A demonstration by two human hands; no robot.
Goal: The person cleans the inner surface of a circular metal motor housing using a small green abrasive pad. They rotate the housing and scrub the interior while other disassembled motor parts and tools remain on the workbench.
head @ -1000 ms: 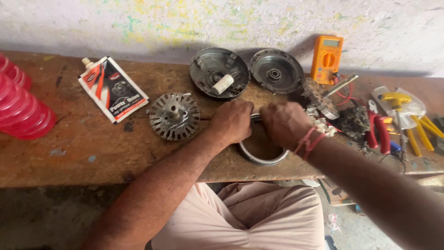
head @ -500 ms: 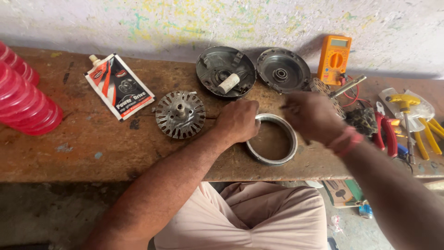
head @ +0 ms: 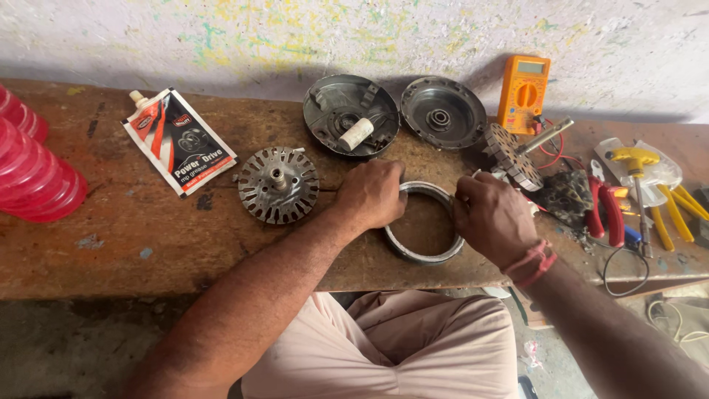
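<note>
A grey metal ring [head: 422,253] lies flat near the front edge of the wooden bench [head: 148,244]. My left hand [head: 371,193] grips the ring's left side. My right hand [head: 490,216] holds its right side, with a red thread band on the wrist. A round slotted steel core with a centre shaft [head: 278,185] lies just left of my left hand.
Two dark round motor covers [head: 350,116] [head: 443,112] sit at the back, one with a white cylinder in it. An orange multimeter [head: 523,93], another slotted core with a shaft [head: 511,156], red pliers [head: 605,208] and yellow tools [head: 650,185] crowd the right. A grease pouch [head: 179,140] and red plastic items [head: 33,174] are left.
My right hand lifted off toward the right, baring the ring, then came back onto the ring's right side. My left hand stayed on the ring.
</note>
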